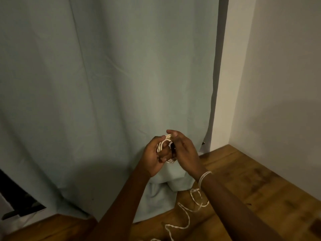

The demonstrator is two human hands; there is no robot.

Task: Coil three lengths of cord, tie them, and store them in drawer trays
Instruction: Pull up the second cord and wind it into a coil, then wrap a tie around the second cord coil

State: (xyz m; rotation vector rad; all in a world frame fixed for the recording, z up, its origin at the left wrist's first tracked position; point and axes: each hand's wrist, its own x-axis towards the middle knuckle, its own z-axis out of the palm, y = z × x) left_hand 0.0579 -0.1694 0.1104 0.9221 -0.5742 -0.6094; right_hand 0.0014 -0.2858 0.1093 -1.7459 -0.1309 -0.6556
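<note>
I hold a small coil of white twisted cord (pixel 164 143) up in front of a pale curtain. My left hand (pixel 156 157) grips the coil, fingers curled round its loops. My right hand (pixel 182 148) is against the coil's right side, thumb and fingertips pinching the cord at the top. A turn of cord lies round my right wrist (pixel 205 176). The loose tail of the cord (pixel 189 216) snakes in loops over the wooden table below my arms. No drawer or tray is in view.
The wooden table (pixel 251 188) fills the lower right and runs into a corner of white wall (pixel 278 84). A pale grey-green curtain (pixel 104 84) hangs behind, its hem bunched on the table. Something dark (pixel 17 197) sits at the lower left.
</note>
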